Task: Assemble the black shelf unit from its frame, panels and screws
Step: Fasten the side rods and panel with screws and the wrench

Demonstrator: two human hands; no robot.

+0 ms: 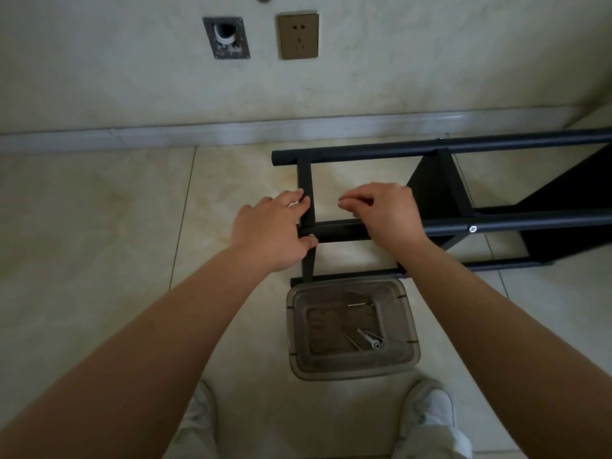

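Hands on the end of a black shelf frame (440,223) lying on its side on the tiled floor (99,210).

Left hand (271,231) grips the frame's end crossbar (306,193), fingers curled over the upright piece and thumb pressed at the tube joint beside a small screw head; right hand (385,213) rests on the near tube with fingers loosely curled, holding nothing I can see; a black panel (430,183) sits inside the frame; a clear plastic tray (402,326) with loose screws (369,339) lies just in front, near white shoes (430,409); a wall socket (298,35) is above.
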